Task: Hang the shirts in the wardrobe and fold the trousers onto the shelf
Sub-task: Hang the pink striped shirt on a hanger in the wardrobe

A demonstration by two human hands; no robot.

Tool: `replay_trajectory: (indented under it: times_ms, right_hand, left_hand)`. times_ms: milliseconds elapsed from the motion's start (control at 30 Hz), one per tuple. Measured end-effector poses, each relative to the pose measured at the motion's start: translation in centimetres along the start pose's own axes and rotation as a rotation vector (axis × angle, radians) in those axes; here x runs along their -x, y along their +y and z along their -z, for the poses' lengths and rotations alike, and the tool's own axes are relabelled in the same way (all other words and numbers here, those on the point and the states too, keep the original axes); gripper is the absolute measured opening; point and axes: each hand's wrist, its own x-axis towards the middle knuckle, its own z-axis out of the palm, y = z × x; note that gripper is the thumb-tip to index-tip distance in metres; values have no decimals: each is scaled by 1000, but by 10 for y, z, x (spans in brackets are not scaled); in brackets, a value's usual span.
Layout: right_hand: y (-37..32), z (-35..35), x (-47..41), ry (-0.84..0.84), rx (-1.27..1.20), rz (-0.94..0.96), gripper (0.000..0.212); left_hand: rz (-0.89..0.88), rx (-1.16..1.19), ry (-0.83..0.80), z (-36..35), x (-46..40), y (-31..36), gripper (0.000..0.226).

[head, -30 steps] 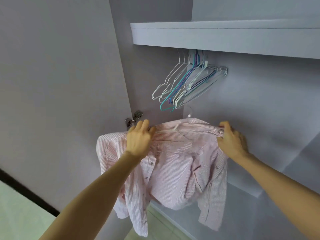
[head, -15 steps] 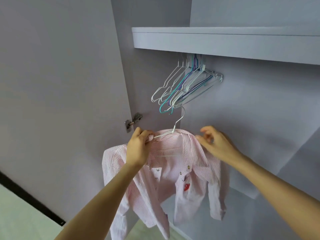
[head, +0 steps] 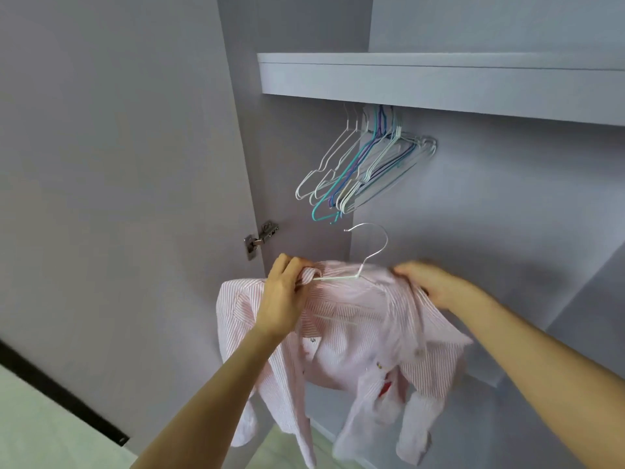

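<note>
— Lavender-grey panels all round: what is the biggest thing?

— The open wardrobe door (head: 118,164), filling the left side, with a metal hinge (head: 260,236) at its inner edge. Beyond it is the wardrobe back wall (head: 507,231), the same matte colour, and a thick shelf (head: 439,86) running across the top from the left side panel to the right edge of view. Pale floor (head: 40,428) shows at the bottom left corner, with a dark strip along the door's foot.

— And under the shelf?

— A bunch of empty wire hangers (head: 358,170), white, teal and purple, hangs just below the shelf's front edge, near its left end, all slanting down to the left.

— Where is the shirt?

— The pink striped shirt (head: 355,333) is held up in the air in front of the wardrobe, below the empty hangers and apart from them. It sits on a white hanger (head: 368,255). Its shoulder line runs left to right, roughly level; the body and sleeves droop downward, the front open. The hanger's hook points up and curls to the left, not on any rail.

— The hands?

— The left hand (head: 284,299) grips the left shoulder, fingers curled over cloth and hanger wire. The right hand (head: 436,282) holds the right shoulder near the collar, fingers bent into the fabric.
</note>
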Motion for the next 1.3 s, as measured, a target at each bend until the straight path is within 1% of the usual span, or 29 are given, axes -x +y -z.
replay_trajectory:
  times_ms: [33, 67, 100, 133, 200, 233, 267, 300, 367, 467, 533, 567, 600, 667, 733, 767, 800, 867, 900, 933, 967, 1000, 1067, 1100, 1167, 1233, 1267, 1300]
  right_hand:
    - [9, 2, 4, -4, 397, 38, 23]
    - [14, 2, 10, -7, 712, 112, 17]
    - [17, 5, 12, -39, 859, 216, 16]
    - [20, 10, 12, -94, 810, 300, 24]
    - [15, 10, 22, -201, 435, 425, 42]
    - [12, 6, 25, -223, 312, 465, 45]
    - [9, 1, 26, -229, 289, 502, 42]
    - [8, -7, 27, -213, 328, 550, 36]
    - [11, -24, 25, -78, 411, 650, 18]
    - [20, -33, 25, 138, 351, 748, 19]
    - [25, -30, 25, 222, 372, 779, 20]
    - [28, -27, 24, 239, 417, 765, 20]
    - [29, -25, 23, 252, 487, 732, 21]
    - [30, -21, 21, 279, 695, 649, 22]
    - [31, -22, 20, 319, 859, 643, 23]
    - [31, -22, 22, 356, 878, 659, 23]
    - [30, -20, 24, 408, 854, 676, 22]
    - [29, -8, 27, 532, 743, 698, 19]
    - [25, 0, 28, 564, 697, 705, 18]
    - [21, 9, 29, 563, 669, 708, 19]
    - [15, 14, 30, 531, 666, 713, 20]
    - [10, 18, 33, 494, 682, 721, 19]
    - [6, 16, 38, 442, 732, 757, 17]
    - [6, 14, 40, 430, 737, 774, 18]
    - [8, 11, 48, 428, 686, 823, 18]
    - [16, 18, 56, 496, 620, 879, 14]
    - [24, 25, 58, 575, 621, 881, 19]
    - [34, 32, 59, 655, 647, 832, 30]
  left_hand:
    - [26, 3, -9, 0, -2, -2, 13]
    - [46, -1, -23, 0, -2, -4, 14]
    - [59, -4, -36, 0, -3, -7, 16]
    - [77, 0, -50, -1, -4, -9, 16]
    - [116, 19, -71, -2, -6, -10, 18]
    - [126, 31, -78, -4, -7, -9, 20]
    - [129, 40, -92, -6, -10, -7, 22]
    - [128, 47, -111, -9, -12, -5, 23]
    - [95, 47, -155, -13, -17, 2, 26]
    - [49, 21, -295, -11, -20, 4, 32]
    - [3, -38, -391, -8, -23, 2, 31]
    - [5, -81, -399, -5, -24, 1, 31]
    - [19, -148, -370, -4, -27, 2, 31]
    - [49, -267, -245, -6, -34, 11, 31]
    - [139, -193, -145, -10, -39, 28, 28]
    - [163, -146, -136, -11, -41, 35, 26]
    - [149, -120, -181, -13, -42, 38, 26]
    - [16, -123, -419, -17, -41, 40, 27]
    - [-46, -148, -540, -20, -37, 40, 36]
    - [-78, -196, -598, -22, -33, 40, 50]
    - [-90, -267, -577, -25, -31, 39, 59]
    - [-119, -335, -482, -29, -30, 39, 64]
    - [-202, -401, -323, -38, -30, 43, 60]
    - [-241, -386, -299, -43, -32, 45, 52]
    - [-240, -291, -360, -52, -37, 49, 37]
    - [-199, -158, -384, -62, -36, 51, 30]
    - [-164, -121, -361, -65, -36, 51, 27]
    - [-112, -103, -328, -66, -36, 49, 25]
